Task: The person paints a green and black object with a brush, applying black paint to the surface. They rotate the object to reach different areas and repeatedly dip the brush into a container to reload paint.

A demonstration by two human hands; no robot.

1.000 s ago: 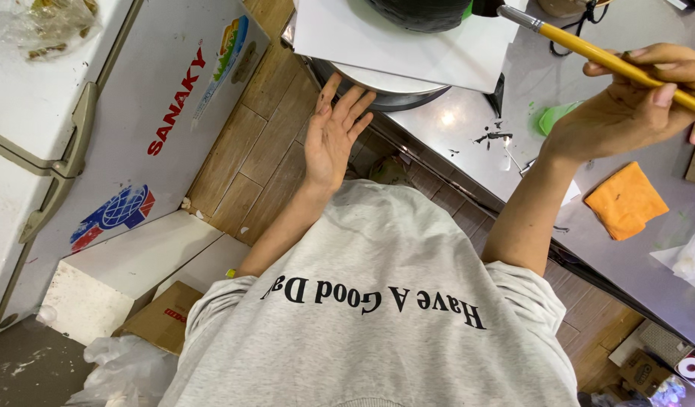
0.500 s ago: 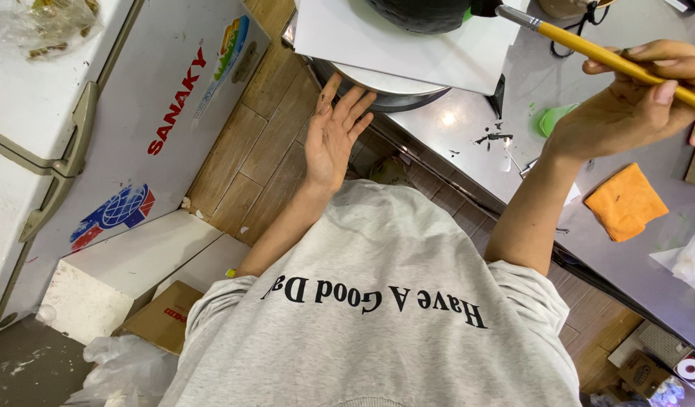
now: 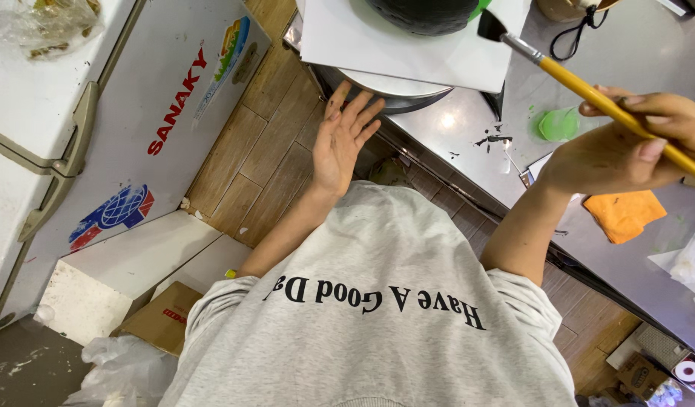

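A grey shiny metal counter (image 3: pixel 468 136) carries the things. On it stands a round metal turntable (image 3: pixel 396 94), covered by a white square board (image 3: pixel 408 45). On the bare metal there are black paint spots (image 3: pixel 492 140) and a small green paint puddle (image 3: pixel 558 124). An orange folded cloth (image 3: pixel 625 215) lies further right.

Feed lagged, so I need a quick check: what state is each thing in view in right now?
Left hand: open, fingers spread, at the turntable edge.
Right hand: gripping the yellow-handled paintbrush.
Paintbrush: raised, bristles dark, near the white board.
Black round object: sitting on the white board.
Steel counter: spotted with dark paint.
Orange cloth: lying crumpled.
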